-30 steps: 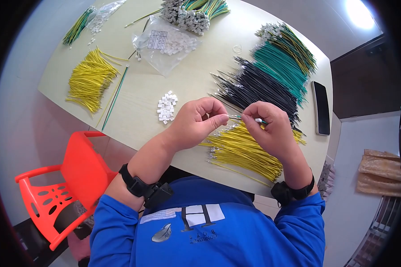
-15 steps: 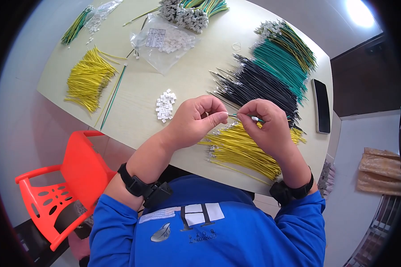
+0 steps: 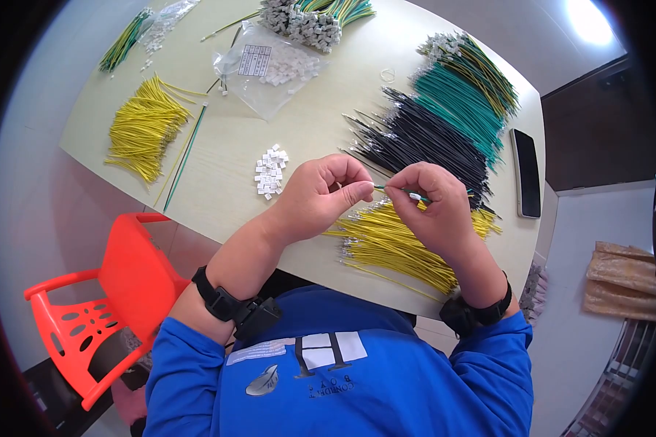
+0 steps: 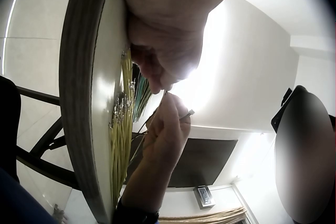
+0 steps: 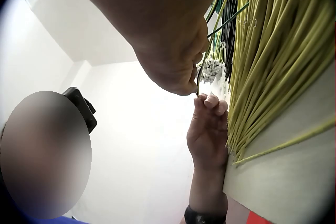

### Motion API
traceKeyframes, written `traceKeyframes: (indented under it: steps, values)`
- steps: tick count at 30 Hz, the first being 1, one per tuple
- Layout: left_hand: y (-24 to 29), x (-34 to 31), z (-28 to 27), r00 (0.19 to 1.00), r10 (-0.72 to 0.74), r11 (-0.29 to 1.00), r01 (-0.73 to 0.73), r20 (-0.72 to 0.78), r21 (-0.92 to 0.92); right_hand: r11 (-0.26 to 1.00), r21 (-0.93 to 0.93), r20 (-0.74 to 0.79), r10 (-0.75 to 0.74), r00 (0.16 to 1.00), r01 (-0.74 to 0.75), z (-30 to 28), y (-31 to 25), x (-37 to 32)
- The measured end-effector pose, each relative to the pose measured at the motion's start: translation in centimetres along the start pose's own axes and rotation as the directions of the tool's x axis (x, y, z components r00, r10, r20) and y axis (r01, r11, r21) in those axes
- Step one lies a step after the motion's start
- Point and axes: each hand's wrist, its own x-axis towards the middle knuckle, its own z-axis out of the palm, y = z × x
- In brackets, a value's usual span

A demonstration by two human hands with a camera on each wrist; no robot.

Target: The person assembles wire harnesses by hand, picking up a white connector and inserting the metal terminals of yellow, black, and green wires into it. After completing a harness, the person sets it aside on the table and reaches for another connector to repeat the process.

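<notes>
Pinching is noted at both grips: left hand and right hand hold thin wires by fingertips and thumb. Their long axis runs sideways, from left grip towards right. White connector sits within the right grip's curl. Yellow wires lie below, on the table.

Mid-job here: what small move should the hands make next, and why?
I'd ease the right hand slightly toward the left hand, feeding the wires in that direction. Both hands pinch them, with only a short stretch spanning the fingertips, and loose white connectors lie nearby. Whether the left fingertips also hold a connector is too small to tell.
</notes>
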Motion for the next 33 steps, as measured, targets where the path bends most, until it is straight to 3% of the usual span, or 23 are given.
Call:
traceKeyframes:
  steps: [8,11,20,27,33]
  values:
    - [-0.16,-0.03,0.03,1.0,0.011,1.0,-0.012,0.017,0.02,0.999,0.044,0.055,0.021,0.998,-0.023,0.17,0.02,-0.07]
    - [-0.13,-0.06,-0.02,0.999,0.026,1.0,-0.026,0.02,0.008,0.985,0.127,0.093,0.104,0.99,-0.115,-0.06,-0.12,-0.03]
    - [-0.08,-0.15,0.26,0.997,0.072,0.995,-0.075,0.036,0.065,0.99,0.083,0.137,0.098,0.986,-0.11,-0.07,0.19,-0.12]
    - [-0.43,-0.24,0.26,0.995,0.095,0.988,-0.098,0.034,0.123,0.997,0.073,0.095,-0.034,0.995,0.027,0.67,0.58,-0.44]
    - [-0.55,-0.28,0.32,0.985,0.167,0.978,-0.17,0.034,0.125,0.995,0.094,0.113,-0.037,0.993,0.026,0.6,0.41,-0.4]
